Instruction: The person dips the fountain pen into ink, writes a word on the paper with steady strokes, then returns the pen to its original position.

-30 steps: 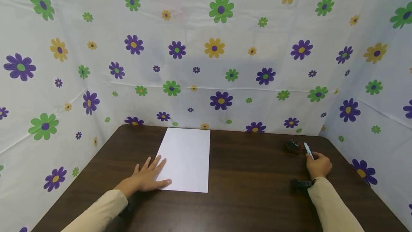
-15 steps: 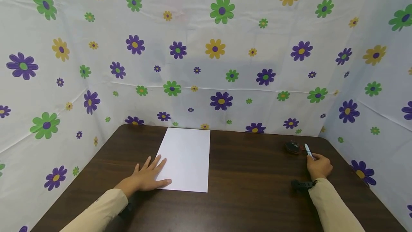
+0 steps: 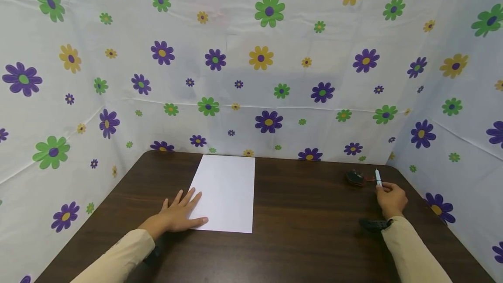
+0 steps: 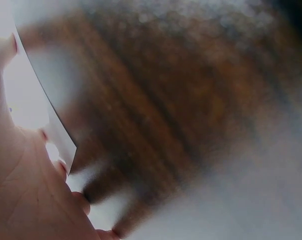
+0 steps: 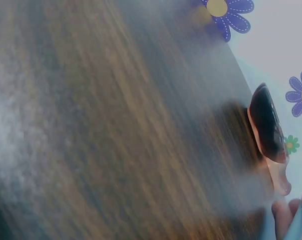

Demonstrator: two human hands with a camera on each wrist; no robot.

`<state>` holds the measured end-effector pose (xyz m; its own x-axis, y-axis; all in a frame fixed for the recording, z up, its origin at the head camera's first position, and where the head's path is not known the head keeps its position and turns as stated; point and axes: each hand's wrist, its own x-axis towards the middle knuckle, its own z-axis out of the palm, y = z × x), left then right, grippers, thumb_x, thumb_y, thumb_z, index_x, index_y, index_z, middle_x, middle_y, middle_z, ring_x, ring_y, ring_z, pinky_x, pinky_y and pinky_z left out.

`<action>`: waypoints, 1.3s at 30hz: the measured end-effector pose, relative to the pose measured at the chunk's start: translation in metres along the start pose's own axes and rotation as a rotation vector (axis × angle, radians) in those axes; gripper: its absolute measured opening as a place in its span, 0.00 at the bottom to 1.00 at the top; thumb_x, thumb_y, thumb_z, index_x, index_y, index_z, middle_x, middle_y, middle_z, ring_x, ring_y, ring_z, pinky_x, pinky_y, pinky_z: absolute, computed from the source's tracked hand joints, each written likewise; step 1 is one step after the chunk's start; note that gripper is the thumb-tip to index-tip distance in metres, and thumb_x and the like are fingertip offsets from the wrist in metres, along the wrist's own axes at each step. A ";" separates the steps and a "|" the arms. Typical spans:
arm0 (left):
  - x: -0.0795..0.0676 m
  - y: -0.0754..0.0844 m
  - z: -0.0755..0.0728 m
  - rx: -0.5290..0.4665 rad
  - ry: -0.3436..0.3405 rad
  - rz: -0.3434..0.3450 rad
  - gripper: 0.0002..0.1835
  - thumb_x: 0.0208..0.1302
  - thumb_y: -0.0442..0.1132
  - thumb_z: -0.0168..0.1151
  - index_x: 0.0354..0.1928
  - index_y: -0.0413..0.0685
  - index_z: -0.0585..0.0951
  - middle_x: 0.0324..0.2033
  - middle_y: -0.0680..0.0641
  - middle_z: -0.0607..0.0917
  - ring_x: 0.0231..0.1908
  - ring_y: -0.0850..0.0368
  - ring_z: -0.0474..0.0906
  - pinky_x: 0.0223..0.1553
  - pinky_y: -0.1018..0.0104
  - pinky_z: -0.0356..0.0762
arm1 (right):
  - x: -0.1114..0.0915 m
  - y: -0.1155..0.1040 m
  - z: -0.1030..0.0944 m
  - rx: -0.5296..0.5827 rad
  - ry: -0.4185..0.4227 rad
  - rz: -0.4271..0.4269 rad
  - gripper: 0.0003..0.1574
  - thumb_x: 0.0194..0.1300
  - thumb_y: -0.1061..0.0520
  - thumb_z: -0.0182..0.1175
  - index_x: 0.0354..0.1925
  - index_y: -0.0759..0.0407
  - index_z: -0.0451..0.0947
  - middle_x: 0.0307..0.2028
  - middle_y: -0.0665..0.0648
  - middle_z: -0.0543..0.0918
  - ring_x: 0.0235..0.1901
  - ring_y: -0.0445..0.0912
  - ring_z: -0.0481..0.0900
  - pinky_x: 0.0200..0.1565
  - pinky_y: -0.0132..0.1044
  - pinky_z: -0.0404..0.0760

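My left hand (image 3: 177, 218) lies flat with fingers spread over the left edge of a plain white sheet of paper (image 3: 228, 191), thumb near its lower edge. In the left wrist view, the palm (image 4: 25, 185) and a corner of the paper (image 4: 63, 147) show at the left. At the right of the table, my right hand (image 3: 392, 199) pinches a slim white pen (image 3: 378, 177) with a dark band, its tip pointing away from me. The right wrist view catches only some fingers (image 5: 283, 217) and a pale blue stretch of the pen (image 5: 297, 222) at the lower right corner.
A dark glossy rounded object with reddish edges (image 3: 355, 177) sits on the brown wooden table (image 3: 302, 226), just left of the pen. White cloth printed with flowers (image 3: 291, 73) rises behind the table and along both sides.
The pen has turned more upright in the head view, and my right hand has shifted slightly to the right. My left hand stays flat on the paper.
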<state>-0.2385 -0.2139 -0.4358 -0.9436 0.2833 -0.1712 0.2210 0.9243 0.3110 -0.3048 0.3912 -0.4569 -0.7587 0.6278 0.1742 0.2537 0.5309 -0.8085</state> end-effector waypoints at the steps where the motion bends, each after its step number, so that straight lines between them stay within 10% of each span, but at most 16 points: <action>1: 0.000 0.000 0.000 0.000 -0.002 0.000 0.51 0.58 0.71 0.54 0.75 0.49 0.53 0.74 0.38 0.47 0.70 0.25 0.39 0.57 0.20 0.31 | 0.000 0.001 0.000 -0.003 -0.016 -0.020 0.25 0.69 0.60 0.52 0.61 0.70 0.69 0.51 0.72 0.80 0.26 0.34 0.77 0.33 0.29 0.65; 5: 0.000 -0.001 0.001 0.002 -0.008 -0.001 0.51 0.57 0.72 0.53 0.75 0.49 0.53 0.74 0.38 0.46 0.70 0.25 0.39 0.57 0.20 0.31 | 0.000 0.003 -0.001 0.028 -0.080 -0.104 0.28 0.70 0.61 0.48 0.67 0.64 0.65 0.52 0.74 0.77 0.18 0.19 0.70 0.27 0.18 0.66; 14: 0.003 -0.006 0.003 -0.027 -0.019 0.020 0.53 0.56 0.74 0.50 0.75 0.49 0.52 0.74 0.37 0.45 0.70 0.25 0.36 0.56 0.20 0.25 | 0.000 -0.004 0.004 0.288 -0.182 -0.127 0.30 0.73 0.66 0.32 0.70 0.62 0.59 0.60 0.75 0.70 0.34 0.23 0.73 0.38 0.19 0.78; 21: 0.004 -0.005 0.004 -0.011 -0.009 -0.002 0.52 0.56 0.73 0.52 0.75 0.50 0.52 0.74 0.37 0.46 0.70 0.25 0.37 0.56 0.20 0.28 | 0.000 -0.006 0.007 0.297 -0.094 -0.282 0.26 0.67 0.68 0.54 0.63 0.65 0.69 0.37 0.52 0.82 0.32 0.28 0.69 0.31 0.18 0.69; 24: 0.000 0.000 0.000 -0.006 -0.023 -0.008 0.51 0.58 0.71 0.53 0.75 0.48 0.52 0.74 0.37 0.46 0.70 0.25 0.37 0.57 0.20 0.30 | -0.004 -0.008 0.007 0.470 -0.056 -0.292 0.22 0.64 0.64 0.61 0.56 0.71 0.74 0.29 0.39 0.78 0.29 0.32 0.73 0.32 0.19 0.71; 31: 0.001 -0.001 0.000 -0.003 -0.019 -0.002 0.52 0.57 0.72 0.52 0.75 0.48 0.52 0.74 0.37 0.46 0.69 0.24 0.37 0.56 0.20 0.30 | -0.007 -0.006 0.001 0.843 -0.209 -0.219 0.28 0.64 0.64 0.60 0.60 0.75 0.70 0.35 0.45 0.87 0.34 0.35 0.85 0.39 0.23 0.80; 39: 0.002 -0.001 0.001 -0.007 -0.021 -0.006 0.52 0.57 0.72 0.52 0.75 0.49 0.52 0.74 0.37 0.45 0.70 0.25 0.37 0.57 0.20 0.30 | -0.006 -0.004 -0.002 0.771 -0.233 -0.197 0.23 0.64 0.60 0.62 0.57 0.66 0.76 0.32 0.44 0.88 0.31 0.35 0.86 0.36 0.23 0.80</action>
<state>-0.2400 -0.2145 -0.4371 -0.9397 0.2827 -0.1926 0.2133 0.9244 0.3161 -0.3000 0.3864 -0.4536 -0.8726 0.3850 0.3005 -0.3150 0.0265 -0.9487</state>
